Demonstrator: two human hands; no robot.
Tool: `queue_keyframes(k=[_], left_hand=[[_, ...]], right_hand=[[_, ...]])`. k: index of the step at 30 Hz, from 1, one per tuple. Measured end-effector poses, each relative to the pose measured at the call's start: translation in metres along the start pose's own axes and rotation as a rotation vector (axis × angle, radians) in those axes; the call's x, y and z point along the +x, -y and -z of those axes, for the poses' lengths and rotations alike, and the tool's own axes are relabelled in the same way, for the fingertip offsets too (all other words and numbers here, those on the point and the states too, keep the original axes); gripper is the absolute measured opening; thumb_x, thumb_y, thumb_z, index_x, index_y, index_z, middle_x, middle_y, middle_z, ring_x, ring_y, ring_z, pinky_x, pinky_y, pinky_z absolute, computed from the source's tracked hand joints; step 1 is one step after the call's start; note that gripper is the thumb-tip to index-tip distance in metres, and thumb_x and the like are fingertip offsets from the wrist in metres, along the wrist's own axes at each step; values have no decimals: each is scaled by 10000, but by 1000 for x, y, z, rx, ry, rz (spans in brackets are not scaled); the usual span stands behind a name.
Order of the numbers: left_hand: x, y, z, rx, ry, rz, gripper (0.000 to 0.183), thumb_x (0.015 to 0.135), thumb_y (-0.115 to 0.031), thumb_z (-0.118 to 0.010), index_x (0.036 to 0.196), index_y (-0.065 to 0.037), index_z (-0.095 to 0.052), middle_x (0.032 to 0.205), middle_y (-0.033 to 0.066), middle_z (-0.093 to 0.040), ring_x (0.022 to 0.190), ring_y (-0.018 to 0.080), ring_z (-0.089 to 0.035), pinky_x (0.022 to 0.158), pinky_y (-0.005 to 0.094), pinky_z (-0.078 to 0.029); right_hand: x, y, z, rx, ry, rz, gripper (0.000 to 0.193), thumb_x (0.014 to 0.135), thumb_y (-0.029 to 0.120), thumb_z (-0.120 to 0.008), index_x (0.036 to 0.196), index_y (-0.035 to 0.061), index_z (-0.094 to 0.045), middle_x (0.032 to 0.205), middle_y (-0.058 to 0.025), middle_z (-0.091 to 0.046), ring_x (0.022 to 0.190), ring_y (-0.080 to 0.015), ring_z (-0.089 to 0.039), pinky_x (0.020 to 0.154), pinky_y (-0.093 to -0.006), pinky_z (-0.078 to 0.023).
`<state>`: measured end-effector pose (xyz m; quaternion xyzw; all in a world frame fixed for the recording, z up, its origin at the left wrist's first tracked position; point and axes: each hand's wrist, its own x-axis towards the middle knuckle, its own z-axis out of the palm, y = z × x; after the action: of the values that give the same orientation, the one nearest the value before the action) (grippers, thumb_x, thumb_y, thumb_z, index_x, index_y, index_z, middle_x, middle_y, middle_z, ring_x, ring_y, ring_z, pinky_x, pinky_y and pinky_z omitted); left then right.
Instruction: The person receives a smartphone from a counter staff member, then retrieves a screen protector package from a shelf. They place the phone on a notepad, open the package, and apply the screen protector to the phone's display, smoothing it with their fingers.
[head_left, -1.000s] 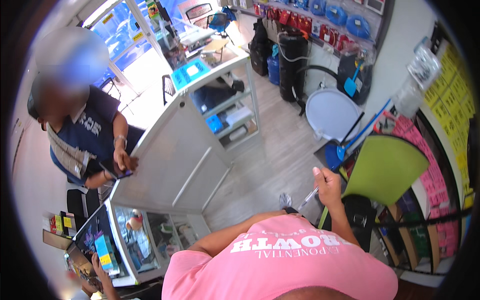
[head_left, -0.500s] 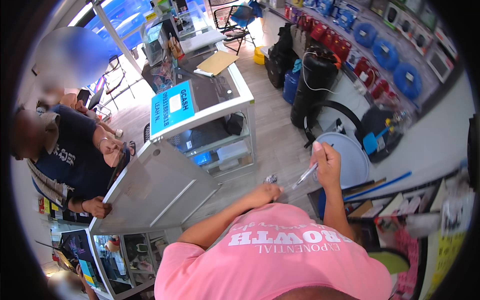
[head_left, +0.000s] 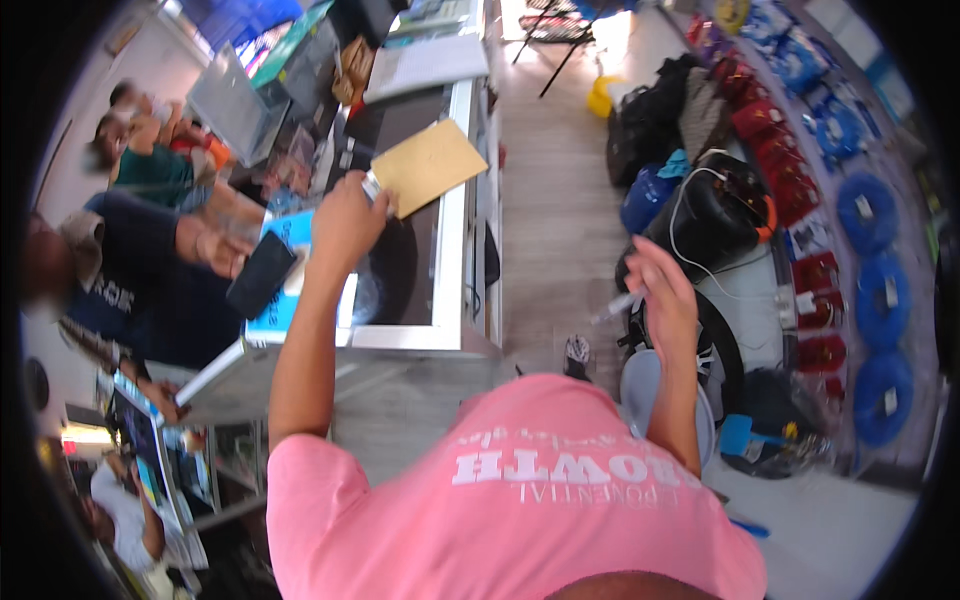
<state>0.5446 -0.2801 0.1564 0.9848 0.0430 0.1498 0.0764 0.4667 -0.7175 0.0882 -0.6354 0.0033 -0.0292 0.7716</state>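
My left hand reaches over the glass-topped counter, at the lower left corner of a tan envelope. Its fingers are closed around the end of a small white item whose kind I cannot make out. Out over the floor, my right hand is raised, blurred by motion. A slim pale pen sticks out of it toward the lower left. Across the counter, a person in a dark shirt holds a dark phone near the blue sign.
A white hinged panel adjoins the counter. On the right are a black cylindrical bag, a blue container, a pale round lid and coiled blue cables. Several other people are at the left.
My left hand has moved from near my waist up and left to the counter beside the envelope. My right hand has risen slightly with the pen. The view has shifted toward the counter.
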Motion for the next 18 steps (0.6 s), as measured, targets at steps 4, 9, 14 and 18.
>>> queue_keyframes(k=[4,9,14,18], left_hand=[[11,-26,-20,75,56,232,457,979,-378,-681,1127,51,-627,1053,268,-695,1015,450,-687,868,511,-558],[8,-27,-44,-74,-49,370,392,969,-250,-696,1212,52,-637,1011,233,-686,985,432,-672,847,508,-548],[4,-73,-39,-532,-14,711,403,995,-192,-676,1330,25,-621,959,105,-658,887,206,-643,822,360,-519],[31,-116,-32,-801,-80,789,465,1039,-275,-684,1396,0,-569,1075,40,-651,977,124,-597,876,307,-492]], right_hand=[[152,-14,-51,-147,446,-216,582,1027,521,-627,1321,25,-706,998,-32,-650,794,-85,-536,692,-249,-426],[256,-69,-159,-193,772,-107,539,997,525,-690,1061,-6,-752,779,-23,-649,697,-125,-556,651,-318,-475],[269,-67,-165,-205,961,-193,414,1024,337,-686,1234,-20,-690,1027,-123,-756,926,-160,-672,871,-351,-533],[308,-3,-139,-148,1161,-339,429,1047,325,-669,1307,-16,-652,1139,-102,-741,1014,-139,-654,920,-343,-526]])
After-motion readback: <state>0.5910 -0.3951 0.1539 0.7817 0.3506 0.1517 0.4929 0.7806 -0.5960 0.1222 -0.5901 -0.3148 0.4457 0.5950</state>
